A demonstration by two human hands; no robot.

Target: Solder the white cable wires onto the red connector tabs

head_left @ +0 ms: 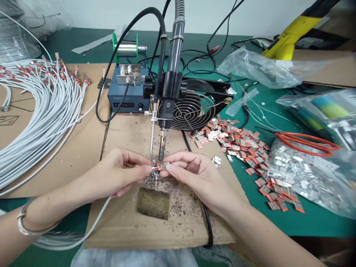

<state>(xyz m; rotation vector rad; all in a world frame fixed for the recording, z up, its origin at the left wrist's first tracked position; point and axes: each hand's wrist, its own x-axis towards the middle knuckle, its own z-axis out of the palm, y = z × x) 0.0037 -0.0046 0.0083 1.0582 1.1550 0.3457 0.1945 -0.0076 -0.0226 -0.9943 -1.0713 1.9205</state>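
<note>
Beneath the tip of an upright soldering iron (162, 146), both hands meet at a small connector with orange and metal parts (164, 165). My right hand (191, 168) pinches the connector's metal end between thumb and fingers. My left hand (125, 170) is closed on the end of a white cable (101, 213), which runs down from under the palm to the lower left. A thin metal solder feed tube (152, 139) ends beside the iron tip. Below the hands, a brown sponge (153, 203) lies on the cardboard (125, 231) among dark solder specks.
White cables (55, 107) lie bundled at left. A blue soldering station (126, 98), a green solder spool (125, 48) and a round fan (194, 107) stand behind. Orange-and-metal connectors (244, 144), red-handled scissors (308, 142) and a plastic bag of metal parts (306, 178) lie at right.
</note>
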